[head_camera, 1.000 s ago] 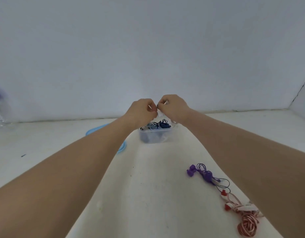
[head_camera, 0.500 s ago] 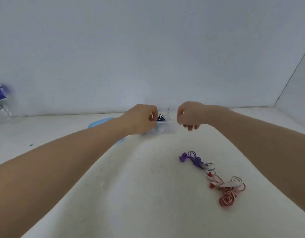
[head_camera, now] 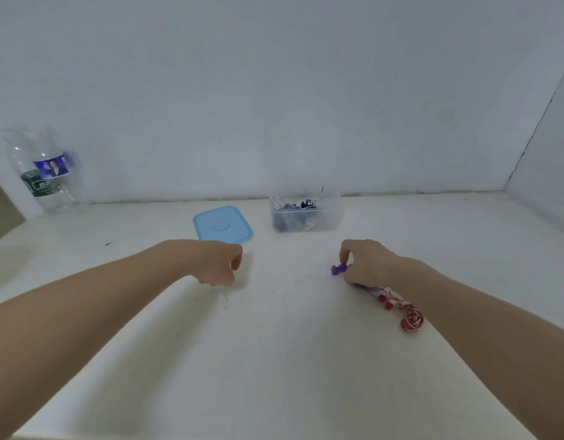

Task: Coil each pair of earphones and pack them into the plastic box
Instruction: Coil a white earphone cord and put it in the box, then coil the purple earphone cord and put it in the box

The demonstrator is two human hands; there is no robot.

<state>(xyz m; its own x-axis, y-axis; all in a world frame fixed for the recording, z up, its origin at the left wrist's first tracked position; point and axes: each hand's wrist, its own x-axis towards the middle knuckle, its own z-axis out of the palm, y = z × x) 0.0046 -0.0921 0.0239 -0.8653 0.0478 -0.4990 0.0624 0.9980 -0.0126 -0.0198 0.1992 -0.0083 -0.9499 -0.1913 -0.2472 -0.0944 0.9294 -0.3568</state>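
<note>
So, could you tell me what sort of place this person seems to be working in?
Probably a plain staged tabletop workspace rather than a lived-in room: a bare white table against blank white walls, with only a plastic box, its blue lid and a water bottle.

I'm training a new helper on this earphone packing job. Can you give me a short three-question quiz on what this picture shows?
1. True or false: the blue lid is on the plastic box.
2. Which earphones does the right hand pinch?
A. the purple earphones
B. the red and white earphones
C. a pair inside the box
3. Fill in: the left hand holds ____.

Key
1. False: the lid lies flat on the table, to the left of the open box.
2. A
3. Nothing: its fingers are curled and nothing shows in them.
</note>
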